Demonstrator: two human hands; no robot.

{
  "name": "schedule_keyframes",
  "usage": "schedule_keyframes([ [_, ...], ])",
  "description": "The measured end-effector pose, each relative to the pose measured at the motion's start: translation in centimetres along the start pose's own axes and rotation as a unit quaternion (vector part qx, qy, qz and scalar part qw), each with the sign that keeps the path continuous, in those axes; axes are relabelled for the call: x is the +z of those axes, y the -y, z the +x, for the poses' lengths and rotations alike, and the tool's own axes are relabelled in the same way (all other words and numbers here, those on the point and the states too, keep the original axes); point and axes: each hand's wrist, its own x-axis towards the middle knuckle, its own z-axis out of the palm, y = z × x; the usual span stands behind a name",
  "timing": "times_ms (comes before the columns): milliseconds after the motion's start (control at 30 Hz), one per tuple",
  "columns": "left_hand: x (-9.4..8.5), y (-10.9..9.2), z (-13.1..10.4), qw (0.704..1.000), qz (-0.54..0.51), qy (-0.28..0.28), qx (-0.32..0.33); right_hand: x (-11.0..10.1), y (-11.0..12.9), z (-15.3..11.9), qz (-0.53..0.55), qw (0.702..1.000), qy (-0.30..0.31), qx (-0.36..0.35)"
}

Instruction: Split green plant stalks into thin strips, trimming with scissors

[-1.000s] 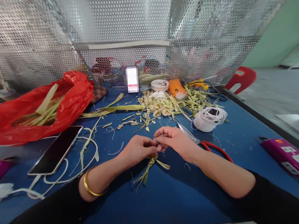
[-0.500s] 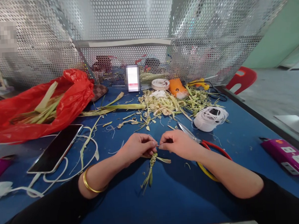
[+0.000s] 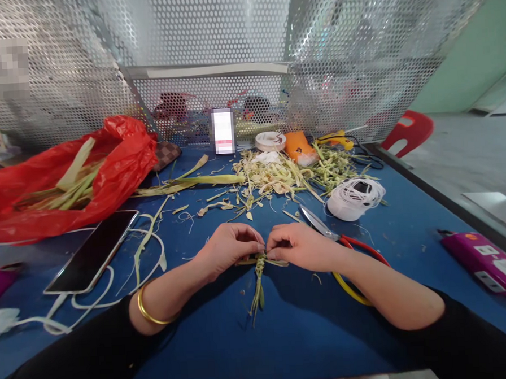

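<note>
My left hand [image 3: 230,246] is closed in a pinch at the top of a small knotted bundle of green husk strips [image 3: 259,279]. From the other side my right hand [image 3: 293,245] pinches close to the same spot, its fingertips almost touching those of the left. The bundle's loose tails hang toward me over the blue table [image 3: 227,343], and short strips stick out sideways under both hands. Fingers hide whatever lies between the fingertips. Scissors [image 3: 318,223] with red and yellow handles lie beside and partly under my right forearm.
A roll of white cord [image 3: 355,200] sits at the right, behind the scissors. Husk scraps [image 3: 269,174] are heaped at the back. On the left are a red bag [image 3: 124,156] of husks and a phone [image 3: 95,254] with a white cable. A purple box [image 3: 486,262] lies far right.
My right hand has shifted slightly left and down, closer to the bundle. The bundle now hangs straighter, and the view has moved a little.
</note>
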Motion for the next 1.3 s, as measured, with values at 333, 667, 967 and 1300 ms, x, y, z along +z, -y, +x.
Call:
schedule_keyframes([
  [333,-0.5,0.7,0.1,0.972,0.182,-0.041,0.140,1.6,-0.8,0.6,0.121,0.992,-0.040,0.004],
  [667,-0.8,2.3,0.1,0.698,0.573,-0.110,0.414,1.8,-1.7,0.6,0.076,0.995,-0.063,-0.017],
  [967,-0.8,1.9,-0.1,0.609,0.638,-0.109,0.458,1.8,-1.4,0.6,0.071,0.995,-0.071,-0.026],
  [1300,-0.6,2.0,0.2,0.699,0.539,-0.124,0.454,2.0,-1.5,1.0,0.080,0.991,-0.106,-0.033],
])
